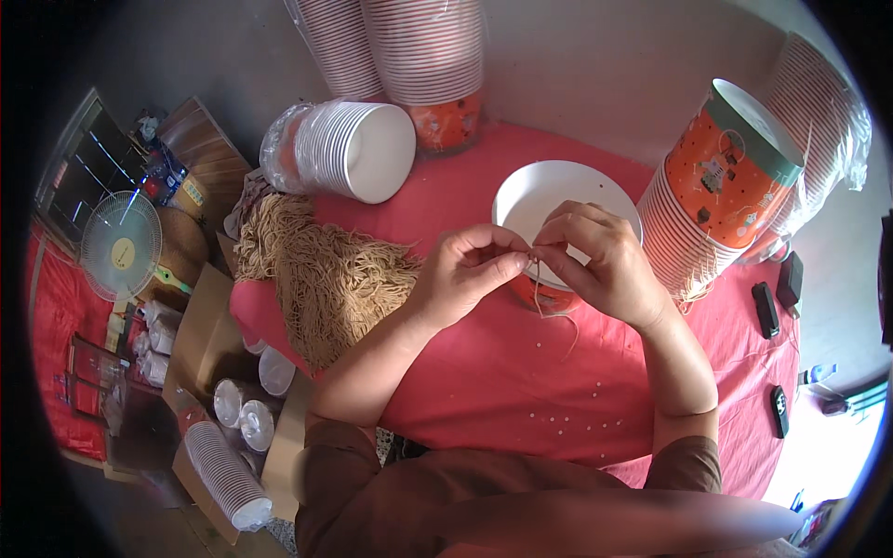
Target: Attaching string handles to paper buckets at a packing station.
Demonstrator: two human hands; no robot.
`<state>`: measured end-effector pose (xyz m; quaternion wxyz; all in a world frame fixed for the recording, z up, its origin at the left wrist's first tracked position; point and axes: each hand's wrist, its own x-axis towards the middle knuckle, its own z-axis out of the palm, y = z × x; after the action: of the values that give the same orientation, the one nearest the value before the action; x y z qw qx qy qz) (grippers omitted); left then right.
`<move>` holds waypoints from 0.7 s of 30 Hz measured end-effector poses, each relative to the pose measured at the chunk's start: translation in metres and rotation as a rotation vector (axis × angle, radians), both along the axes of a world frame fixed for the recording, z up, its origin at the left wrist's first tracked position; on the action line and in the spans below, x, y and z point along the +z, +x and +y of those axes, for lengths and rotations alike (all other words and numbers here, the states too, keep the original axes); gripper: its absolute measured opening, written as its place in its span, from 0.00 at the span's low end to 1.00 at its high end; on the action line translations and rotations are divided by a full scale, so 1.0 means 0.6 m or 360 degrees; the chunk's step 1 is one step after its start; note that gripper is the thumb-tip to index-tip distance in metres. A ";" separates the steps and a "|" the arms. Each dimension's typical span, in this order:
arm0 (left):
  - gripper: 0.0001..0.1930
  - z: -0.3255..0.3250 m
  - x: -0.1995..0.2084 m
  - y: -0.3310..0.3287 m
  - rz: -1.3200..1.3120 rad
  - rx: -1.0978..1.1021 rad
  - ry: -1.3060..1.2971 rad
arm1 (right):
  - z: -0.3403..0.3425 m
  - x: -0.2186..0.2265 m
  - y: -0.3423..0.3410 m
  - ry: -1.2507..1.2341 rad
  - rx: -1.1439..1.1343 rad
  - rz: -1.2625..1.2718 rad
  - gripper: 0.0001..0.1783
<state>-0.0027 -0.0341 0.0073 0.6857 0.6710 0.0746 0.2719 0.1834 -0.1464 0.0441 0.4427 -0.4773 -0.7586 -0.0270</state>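
Above the near edge of a paper bucket (521, 186), both my hands meet at the fingertips over a thin tan cord (538, 299). The bucket stands upright on the red-covered table, white inside with orange outside. My left hand (470, 279) pinches the cord between thumb and index finger. From the other side, my right hand (600, 256) grips it too, its fingers curled. Loose cord ends dangle below the fingertips in front of the bucket. Whether a knot sits between the fingertips is too small to tell. Left of my left forearm lies a heap of tan cords (344, 288).
Nested orange-and-green buckets (735, 167) stand at the right. White buckets (379, 153) lie sideways at the back left, near tall wrapped stacks (423, 46). Small white bits (563, 420) dot the red tablecloth (465, 400). Black devices (766, 310) lie far right; an open carton (209, 325) stands left.
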 end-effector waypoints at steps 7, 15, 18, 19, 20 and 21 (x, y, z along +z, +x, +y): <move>0.07 -0.005 -0.007 0.005 -0.0043 0.0090 0.0154 | 0.000 -0.002 -0.001 -0.0038 0.0020 0.0027 0.07; 0.05 -0.014 -0.006 0.011 -0.0205 0.0526 0.1023 | -0.005 0.001 -0.005 -0.0316 0.0016 0.0077 0.03; 0.06 -0.011 -0.004 0.015 -0.0318 0.0630 0.1321 | -0.008 0.002 -0.004 -0.0451 0.0032 0.0161 0.03; 0.07 -0.011 -0.003 0.016 -0.0335 0.0650 0.1395 | -0.008 0.002 -0.003 -0.0491 0.0048 0.0169 0.04; 0.07 -0.011 -0.004 0.016 -0.0336 0.0651 0.1395 | -0.009 0.003 -0.003 -0.0531 0.0065 0.0177 0.05; 0.07 -0.011 -0.005 0.016 -0.0351 0.0663 0.1397 | -0.009 0.003 -0.003 -0.0531 0.0065 0.0176 0.05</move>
<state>0.0072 -0.0404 0.0044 0.2736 0.8344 0.0127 0.4783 0.1818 -0.1518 0.0459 0.3988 -0.5294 -0.7366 0.1345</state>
